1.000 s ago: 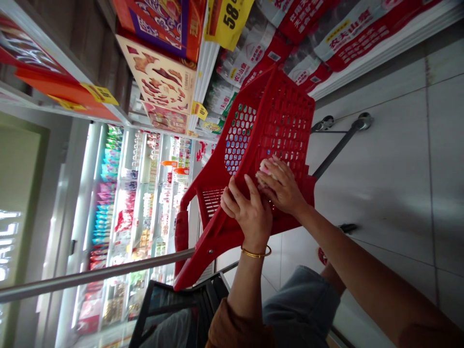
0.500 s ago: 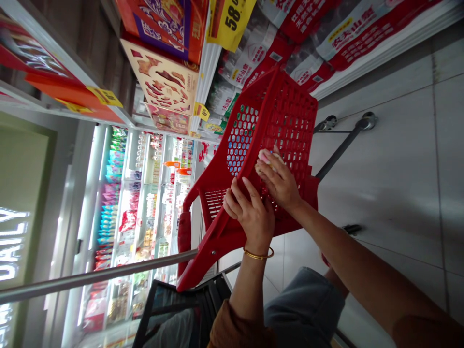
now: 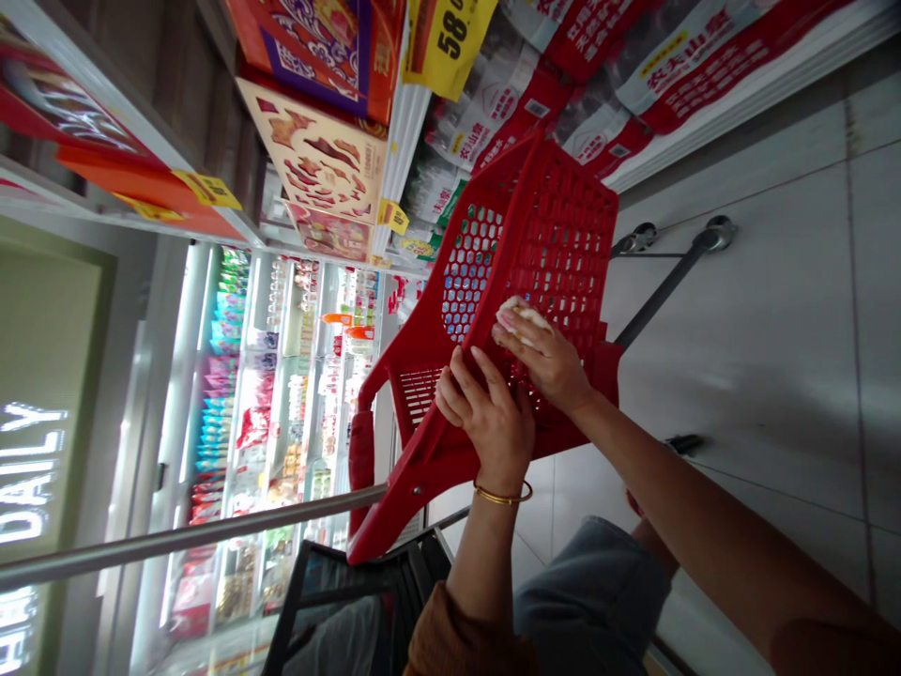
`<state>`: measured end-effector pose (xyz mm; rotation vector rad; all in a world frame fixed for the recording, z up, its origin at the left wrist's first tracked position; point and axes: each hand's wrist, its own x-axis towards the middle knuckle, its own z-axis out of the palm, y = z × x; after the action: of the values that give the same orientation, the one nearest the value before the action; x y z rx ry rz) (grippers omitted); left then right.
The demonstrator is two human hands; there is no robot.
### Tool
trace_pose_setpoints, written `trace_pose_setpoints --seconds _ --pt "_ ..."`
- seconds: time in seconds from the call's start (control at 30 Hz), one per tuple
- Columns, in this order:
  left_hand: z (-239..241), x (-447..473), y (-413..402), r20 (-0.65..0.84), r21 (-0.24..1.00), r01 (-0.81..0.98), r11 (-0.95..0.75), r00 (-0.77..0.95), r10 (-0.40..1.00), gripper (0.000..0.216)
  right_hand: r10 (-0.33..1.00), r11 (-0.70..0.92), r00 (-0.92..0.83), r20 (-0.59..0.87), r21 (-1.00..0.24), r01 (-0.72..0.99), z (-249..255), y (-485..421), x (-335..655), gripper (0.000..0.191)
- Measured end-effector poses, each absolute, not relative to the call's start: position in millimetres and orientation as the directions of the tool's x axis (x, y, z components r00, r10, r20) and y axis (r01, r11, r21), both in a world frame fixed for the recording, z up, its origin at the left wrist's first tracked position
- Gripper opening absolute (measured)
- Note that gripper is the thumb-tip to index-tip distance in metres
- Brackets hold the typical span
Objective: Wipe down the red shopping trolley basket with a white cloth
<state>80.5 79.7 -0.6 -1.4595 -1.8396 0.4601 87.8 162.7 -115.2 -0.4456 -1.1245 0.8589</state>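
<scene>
A red plastic shopping cart (image 3: 573, 244) with a perforated basket is in front of me and looks sideways in this turned view. My left hand (image 3: 485, 408), with a gold bangle at the wrist, grips the cart's rim, its bent fingers a little apart across the red edge. Just to the right, my right hand (image 3: 553, 361) presses a crumpled whitish cloth (image 3: 525, 312) against the basket's slotted side near that rim. Its fingers lie over the cloth and partly hide it.
Shrink-wrapped water bottles (image 3: 493, 108) stand close against the cart's far side. Boxed goods (image 3: 320, 155) fill a shelf at upper left, with a lit display of packets (image 3: 225, 376) below. A metal bar (image 3: 197, 540) crosses the lower left. A black crate-like frame (image 3: 299, 601) lies near my arm.
My right hand has slid slightly down and left with the cloth along the basket's side. The left hand keeps its place on the rim, and the view shifts a little.
</scene>
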Motion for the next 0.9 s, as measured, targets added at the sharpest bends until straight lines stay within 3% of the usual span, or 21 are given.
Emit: trace_pose_setpoints --seconds 0.37,0.67,0.8,0.9 --pt "0.9 71.3 68.4 0.304 -0.654 0.704 0.276 -0.089 0.948 0.067 0.809 0.585 0.252 0.530 -0.765 -0.270 -147.5 137.8 93.1 0.051" --pt "5.6 70.9 56.5 0.284 -0.714 0.650 0.260 -0.072 0.956 0.072 0.822 0.567 0.249 0.512 -0.777 -0.273 -146.5 122.5 85.4 0.054" --pt "13.7 82.8 64.3 0.318 -0.671 0.673 0.311 -0.117 0.941 0.082 0.827 0.561 0.224 0.516 -0.783 -0.269 -143.2 120.7 85.8 0.057" --pt "19.3 85.8 77.8 0.356 -0.613 0.728 0.306 -0.091 0.930 0.074 0.833 0.553 0.210 0.512 -0.785 -0.279 -141.4 119.3 85.3 0.057"
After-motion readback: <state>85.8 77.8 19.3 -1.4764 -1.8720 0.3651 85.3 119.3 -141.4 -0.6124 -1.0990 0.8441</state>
